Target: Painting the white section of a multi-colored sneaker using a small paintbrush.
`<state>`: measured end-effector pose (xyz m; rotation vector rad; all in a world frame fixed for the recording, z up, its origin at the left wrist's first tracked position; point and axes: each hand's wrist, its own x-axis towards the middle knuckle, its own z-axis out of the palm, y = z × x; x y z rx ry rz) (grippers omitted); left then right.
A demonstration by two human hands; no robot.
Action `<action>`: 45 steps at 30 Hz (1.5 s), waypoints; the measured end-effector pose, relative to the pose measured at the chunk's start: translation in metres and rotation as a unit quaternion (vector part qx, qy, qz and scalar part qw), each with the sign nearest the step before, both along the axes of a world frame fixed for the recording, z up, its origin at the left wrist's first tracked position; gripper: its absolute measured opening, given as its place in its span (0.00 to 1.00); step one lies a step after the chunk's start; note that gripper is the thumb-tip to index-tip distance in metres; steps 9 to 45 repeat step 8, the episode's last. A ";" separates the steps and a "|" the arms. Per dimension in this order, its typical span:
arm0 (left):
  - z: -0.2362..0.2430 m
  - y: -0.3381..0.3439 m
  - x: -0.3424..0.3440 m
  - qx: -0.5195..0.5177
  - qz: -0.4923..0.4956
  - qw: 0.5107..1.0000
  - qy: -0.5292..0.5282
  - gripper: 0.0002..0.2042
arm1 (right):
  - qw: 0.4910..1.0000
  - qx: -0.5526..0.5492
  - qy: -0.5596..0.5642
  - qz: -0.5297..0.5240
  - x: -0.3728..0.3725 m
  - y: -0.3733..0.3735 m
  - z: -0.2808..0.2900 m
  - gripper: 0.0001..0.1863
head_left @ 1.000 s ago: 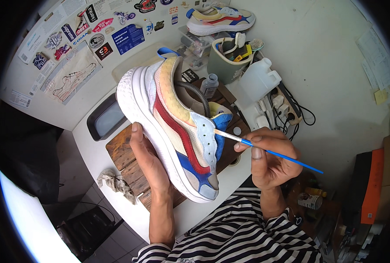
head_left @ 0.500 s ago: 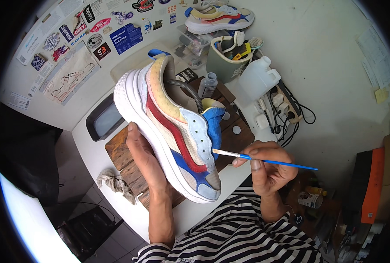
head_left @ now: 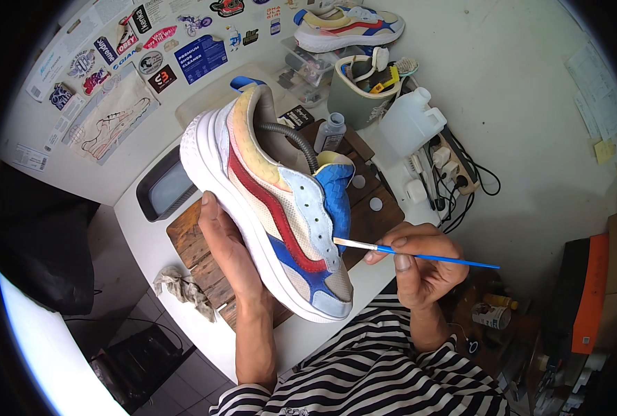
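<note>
A multicoloured sneaker (head_left: 280, 208) with a thick white sole is held up over the table, its toe pointing toward me and to the right. My left hand (head_left: 228, 243) grips it by the sole, the thumb along the side and the other fingers hidden behind it. Between the fingertips of my right hand (head_left: 426, 260) is a thin blue paintbrush (head_left: 454, 261). Its pale bristles touch or nearly touch the edge of the light-blue eyelet panel (head_left: 313, 215), beside the blue tongue (head_left: 336, 194). A grey flexible tube (head_left: 291, 134) curves into the shoe's opening.
Under the shoe lies a dark wooden board (head_left: 197, 239) bearing a small open bottle (head_left: 330, 133). A crumpled rag (head_left: 183, 291) is at left. Behind stand a bin of brushes (head_left: 357, 97), a white jug (head_left: 411, 125), a power strip (head_left: 461, 166) and another sneaker (head_left: 350, 29).
The shoe has tilted slightly, its toe shifting a little right and down. My right hand and the brush have moved very slightly left, with the bristles still at the eyelet edge.
</note>
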<state>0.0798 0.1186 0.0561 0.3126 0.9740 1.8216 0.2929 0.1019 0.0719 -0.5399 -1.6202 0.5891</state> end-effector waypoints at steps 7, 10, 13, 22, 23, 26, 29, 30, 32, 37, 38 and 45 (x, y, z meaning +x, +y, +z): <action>0.002 0.000 0.000 0.002 -0.006 1.000 0.003 0.28 | 1.000 -0.004 -0.016 -0.003 0.003 0.001 0.001 0.09; 0.000 0.000 0.000 -0.003 -0.004 1.000 0.016 0.31 | 1.000 -0.003 -0.004 -0.004 0.002 -0.001 0.000 0.09; 0.000 0.000 0.000 -0.003 -0.004 1.000 0.016 0.31 | 1.000 -0.003 -0.004 -0.004 0.002 -0.001 0.000 0.09; 0.000 0.000 0.000 -0.003 -0.004 1.000 0.016 0.31 | 1.000 -0.003 -0.004 -0.004 0.002 -0.001 0.000 0.09; 0.000 0.000 0.000 -0.003 -0.004 1.000 0.016 0.31 | 1.000 -0.003 -0.004 -0.004 0.002 -0.001 0.000 0.09; 0.000 0.000 0.000 -0.003 -0.004 1.000 0.016 0.31 | 1.000 -0.003 -0.004 -0.004 0.002 -0.001 0.000 0.09; 0.000 0.000 0.000 -0.003 -0.004 1.000 0.016 0.31 | 1.000 -0.003 -0.004 -0.004 0.002 -0.001 0.000 0.09; 0.000 0.000 0.000 -0.003 -0.004 1.000 0.016 0.31 | 1.000 -0.003 -0.004 -0.004 0.002 -0.001 0.000 0.09; 0.000 0.000 0.000 -0.003 -0.004 1.000 0.016 0.31 | 1.000 -0.003 -0.004 -0.004 0.002 -0.001 0.000 0.09; 0.000 0.000 0.000 -0.003 -0.004 1.000 0.016 0.31 | 1.000 -0.003 -0.004 -0.004 0.002 -0.001 0.000 0.09; 0.000 0.000 0.000 -0.003 -0.004 1.000 0.016 0.31 | 1.000 -0.003 -0.004 -0.004 0.002 -0.001 0.000 0.09; 0.000 0.000 0.000 -0.003 -0.004 1.000 0.016 0.31 | 1.000 -0.003 -0.004 -0.004 0.002 -0.001 0.000 0.09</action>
